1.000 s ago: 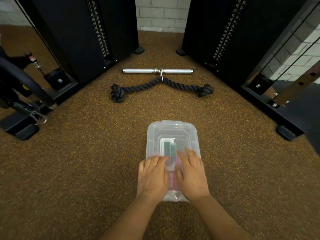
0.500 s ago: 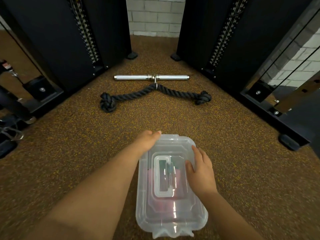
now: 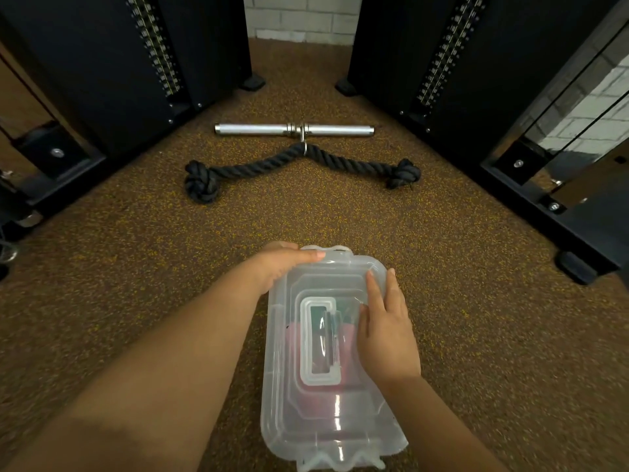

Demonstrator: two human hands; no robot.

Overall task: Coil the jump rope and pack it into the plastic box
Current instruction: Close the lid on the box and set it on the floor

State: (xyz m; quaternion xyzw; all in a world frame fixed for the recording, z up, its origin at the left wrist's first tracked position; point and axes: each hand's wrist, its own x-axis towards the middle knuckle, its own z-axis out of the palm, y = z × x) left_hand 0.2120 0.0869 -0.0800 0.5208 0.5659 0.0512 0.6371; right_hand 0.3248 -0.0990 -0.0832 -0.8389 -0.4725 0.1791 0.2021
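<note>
A clear plastic box (image 3: 323, 413) with its lid on lies on the brown speckled floor right in front of me. Through the lid I see the jump rope (image 3: 318, 327), dark green handles and pink cord, blurred by the plastic. My left hand (image 3: 284, 264) curls over the box's far left corner, thumb along the far edge. My right hand (image 3: 386, 332) lies flat on the lid's right side, fingers stretched toward the far edge.
A black knotted rope attachment (image 3: 299, 165) and a steel bar handle (image 3: 294, 129) lie on the floor beyond the box. Black weight-stack machines (image 3: 112, 63) stand at left and right (image 3: 476, 69), with their base frames reaching toward me.
A second ago both hands pressed flat on the near end of the lid. My left hand has since gone to the far left corner, and my right hand slid along the right side.
</note>
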